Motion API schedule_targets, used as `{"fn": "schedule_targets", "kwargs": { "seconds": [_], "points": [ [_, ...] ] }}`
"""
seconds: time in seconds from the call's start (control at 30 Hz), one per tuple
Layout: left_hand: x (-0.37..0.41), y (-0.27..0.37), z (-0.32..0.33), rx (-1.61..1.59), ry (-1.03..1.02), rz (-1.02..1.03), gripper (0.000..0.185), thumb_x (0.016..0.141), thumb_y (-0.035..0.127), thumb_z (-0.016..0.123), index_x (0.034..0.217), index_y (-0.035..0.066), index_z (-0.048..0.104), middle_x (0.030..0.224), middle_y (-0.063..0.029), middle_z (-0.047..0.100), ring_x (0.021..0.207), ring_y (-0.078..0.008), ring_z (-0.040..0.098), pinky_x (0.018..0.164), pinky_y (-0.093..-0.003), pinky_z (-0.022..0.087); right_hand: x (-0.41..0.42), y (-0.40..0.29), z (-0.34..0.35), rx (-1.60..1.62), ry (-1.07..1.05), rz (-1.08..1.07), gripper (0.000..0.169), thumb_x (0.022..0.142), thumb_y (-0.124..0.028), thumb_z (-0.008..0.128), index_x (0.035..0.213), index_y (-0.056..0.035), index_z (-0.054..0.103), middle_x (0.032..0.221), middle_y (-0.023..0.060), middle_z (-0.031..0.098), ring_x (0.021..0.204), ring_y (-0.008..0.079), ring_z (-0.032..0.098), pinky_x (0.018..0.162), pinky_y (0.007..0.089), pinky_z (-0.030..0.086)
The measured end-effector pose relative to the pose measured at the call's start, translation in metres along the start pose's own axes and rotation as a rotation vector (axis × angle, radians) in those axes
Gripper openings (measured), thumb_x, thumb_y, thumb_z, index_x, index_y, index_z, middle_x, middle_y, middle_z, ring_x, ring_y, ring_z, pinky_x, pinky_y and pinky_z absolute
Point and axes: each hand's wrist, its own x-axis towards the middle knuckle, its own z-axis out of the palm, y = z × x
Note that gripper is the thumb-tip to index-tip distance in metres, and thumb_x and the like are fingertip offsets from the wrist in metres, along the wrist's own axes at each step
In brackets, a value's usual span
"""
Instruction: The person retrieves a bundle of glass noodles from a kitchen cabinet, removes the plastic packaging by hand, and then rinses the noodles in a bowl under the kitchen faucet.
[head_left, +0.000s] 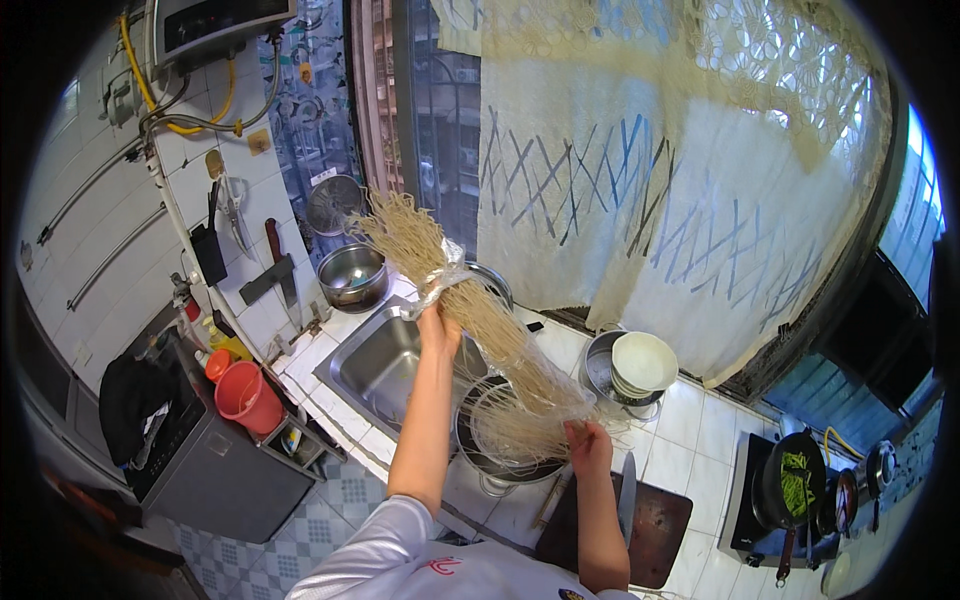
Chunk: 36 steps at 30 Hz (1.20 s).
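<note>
A long bundle of dried noodles, partly wrapped in clear plastic, slants above the sink and counter. My left hand grips it near its upper part, where the plastic is gathered. At the lower end my right hand holds the noodles and the plastic's edge. Loose noodles spread from that end over a metal pot standing on the counter beside the sink. The pot's inside is largely hidden by the strands. Under my right forearm lies a dark cutting board with a knife on it.
A steel sink is left of the pot, with a steel pan behind it. Stacked bowls sit in another pot at the back. At right, a wok with green vegetables stands on a stove. A red bucket is at left.
</note>
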Motion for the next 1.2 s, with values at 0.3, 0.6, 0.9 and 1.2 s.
{"fn": "schedule_targets", "kwargs": {
  "seconds": [0.3,0.6,0.9,1.2],
  "points": [
    [-0.013,-0.005,-0.022,0.012,-0.157,-0.239,0.038,0.083,0.028,0.06,0.114,0.007,0.052,0.108,-0.0064,0.058,0.101,-0.0201,0.054,0.092,-0.0362,0.044,0.005,-0.031,-0.01,-0.014,-0.002,0.092,0.012,0.076,-0.005,0.05,0.087,-0.0009,0.054,0.088,0.0106,0.061,0.081,0.0263,0.059,0.075,0.0375,0.05],
    [-0.018,0.0,0.044,0.183,-0.167,-0.008,0.029,0.08,0.021,0.062,0.104,0.005,0.056,0.089,-0.0076,0.061,0.079,-0.0211,0.059,0.072,-0.0337,0.05,0.074,-0.013,-0.032,-0.072,-0.211,0.378,0.009,0.077,-0.01,0.052,0.081,-0.0025,0.055,0.08,0.0095,0.061,0.078,0.0247,0.058,0.071,0.0348,0.048],
    [0.038,0.0,0.112,0.48,0.008,0.346,0.025,0.076,0.022,0.065,0.093,0.005,0.058,0.083,-0.0091,0.059,0.069,-0.0231,0.059,0.057,-0.0354,0.051,0.077,0.008,-0.006,-0.071,-0.145,0.365,0.017,0.078,-0.015,0.053,0.089,-0.0013,0.054,0.08,0.0113,0.06,0.071,0.0233,0.057,0.064,0.0291,0.048],
    [0.063,0.025,0.2,0.581,0.071,0.566,0.014,0.073,0.012,0.067,0.082,0.001,0.063,0.078,-0.005,0.061,0.067,-0.0149,0.054,0.06,-0.029,0.045,0.066,0.01,-0.032,0.06,-0.118,0.274,0.013,0.079,-0.011,0.053,0.086,-0.0003,0.054,0.078,0.0103,0.061,0.066,0.0215,0.059,0.061,0.0292,0.052]
  ]
}}
